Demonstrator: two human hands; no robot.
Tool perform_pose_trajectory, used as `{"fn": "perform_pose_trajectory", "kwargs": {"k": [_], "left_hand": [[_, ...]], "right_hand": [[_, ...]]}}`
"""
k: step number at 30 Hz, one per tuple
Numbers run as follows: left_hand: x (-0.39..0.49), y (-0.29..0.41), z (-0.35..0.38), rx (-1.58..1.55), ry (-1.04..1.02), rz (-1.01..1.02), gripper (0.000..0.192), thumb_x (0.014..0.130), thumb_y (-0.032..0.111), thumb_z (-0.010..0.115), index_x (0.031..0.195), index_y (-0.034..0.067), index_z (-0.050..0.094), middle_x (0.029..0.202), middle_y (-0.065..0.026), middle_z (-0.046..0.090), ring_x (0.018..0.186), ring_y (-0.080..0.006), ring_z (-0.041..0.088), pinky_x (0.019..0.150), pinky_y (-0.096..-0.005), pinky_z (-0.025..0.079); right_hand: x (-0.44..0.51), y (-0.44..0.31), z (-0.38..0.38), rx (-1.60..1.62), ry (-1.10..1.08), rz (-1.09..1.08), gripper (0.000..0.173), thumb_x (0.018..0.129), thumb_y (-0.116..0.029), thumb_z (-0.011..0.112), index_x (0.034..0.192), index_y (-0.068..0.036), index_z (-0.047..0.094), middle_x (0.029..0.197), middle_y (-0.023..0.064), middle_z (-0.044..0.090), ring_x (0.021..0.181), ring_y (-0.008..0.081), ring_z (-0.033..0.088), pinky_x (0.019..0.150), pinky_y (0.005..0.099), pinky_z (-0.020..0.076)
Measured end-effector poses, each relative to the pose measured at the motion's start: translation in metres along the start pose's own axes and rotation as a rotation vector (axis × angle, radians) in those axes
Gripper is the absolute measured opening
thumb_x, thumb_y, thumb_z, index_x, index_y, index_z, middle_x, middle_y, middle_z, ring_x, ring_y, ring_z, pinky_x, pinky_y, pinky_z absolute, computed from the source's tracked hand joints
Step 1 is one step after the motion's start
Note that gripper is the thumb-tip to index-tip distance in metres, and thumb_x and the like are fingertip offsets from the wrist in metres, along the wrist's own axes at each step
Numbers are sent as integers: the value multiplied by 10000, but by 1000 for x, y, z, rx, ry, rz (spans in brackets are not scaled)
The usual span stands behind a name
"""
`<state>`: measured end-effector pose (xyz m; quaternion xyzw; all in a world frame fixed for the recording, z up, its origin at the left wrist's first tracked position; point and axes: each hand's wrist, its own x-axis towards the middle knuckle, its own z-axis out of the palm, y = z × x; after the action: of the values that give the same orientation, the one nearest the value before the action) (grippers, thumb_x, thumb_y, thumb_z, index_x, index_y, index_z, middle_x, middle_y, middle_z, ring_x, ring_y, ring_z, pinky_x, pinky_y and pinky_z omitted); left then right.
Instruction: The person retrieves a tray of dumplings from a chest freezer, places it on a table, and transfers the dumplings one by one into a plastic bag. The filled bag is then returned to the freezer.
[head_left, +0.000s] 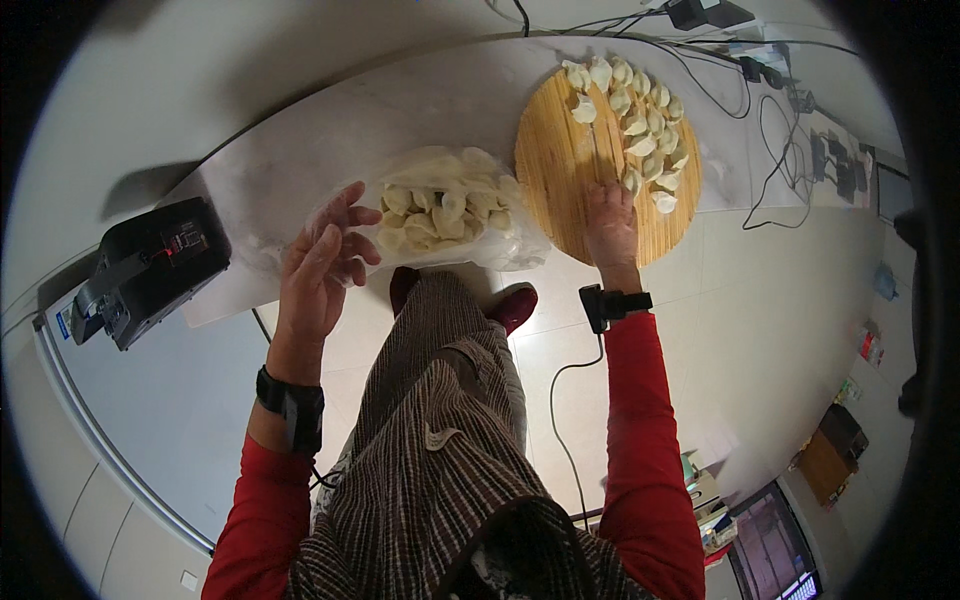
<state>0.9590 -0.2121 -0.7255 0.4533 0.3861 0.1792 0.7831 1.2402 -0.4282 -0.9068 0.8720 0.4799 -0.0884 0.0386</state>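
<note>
A clear plastic bag (529, 247) filled with dumplings (442, 217) lies on the marble-patterned counter. At its left end is my left hand (322, 259), fingers spread and slightly curled; thin film seems to lie against the fingers, and I see no dumpling in them. My right hand (613, 225) reaches down over the round wooden board (551, 165), fingertips beside a pale folded dumpling (632, 181). Those fingertips point away from me, so whether they pinch anything is hidden. Several more dumplings (654, 124) sit along the board's far and right sides.
A black device (161, 262) stands at the counter's left end. Loose cables (784, 150) trail over the right end and back edge. Another cable (556, 390) hangs from the black device strapped to my right wrist (611, 306).
</note>
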Motion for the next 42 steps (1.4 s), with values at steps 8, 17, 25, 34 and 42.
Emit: {"fn": "perform_pose_trajectory", "kwargs": {"k": [8,17,25,34,42], "left_hand": [[-4,7,-4,-9,6,-23,495,918,296,494,1301,-6,407,1075,-89,595,752,-98,612,536,-164,463],[-10,9,-10,-14,12,-22,490,925,307,485,1305,8,405,1085,-88,587,762,-101,606,540,-163,466],[-8,6,-4,-72,-11,-14,443,935,259,466,1300,12,417,1088,-87,577,760,-100,599,566,-173,458],[-8,6,-12,-14,21,-4,417,931,259,469,1274,21,455,1099,-87,576,754,-99,596,571,-178,462],[-25,2,-49,-17,38,-7,381,944,245,445,1261,37,483,1086,-81,591,772,-99,598,579,-181,461]], "right_hand": [[-5,-17,-55,2132,111,572,327,827,-63,554,1153,-63,526,1071,75,577,942,187,581,769,310,509],[-14,-173,-106,2421,-565,300,441,791,-148,607,1187,-41,446,1052,144,551,964,210,568,714,295,498],[34,-220,-77,1570,-722,2,521,661,-106,632,1155,-20,491,863,121,573,674,145,553,542,275,457],[31,-234,-76,1192,-425,-140,502,675,-86,583,1165,-4,509,967,208,618,901,326,604,767,368,474],[34,-278,-67,1031,-304,-242,290,731,0,538,1019,17,570,1021,223,594,921,370,588,760,415,477]]}}
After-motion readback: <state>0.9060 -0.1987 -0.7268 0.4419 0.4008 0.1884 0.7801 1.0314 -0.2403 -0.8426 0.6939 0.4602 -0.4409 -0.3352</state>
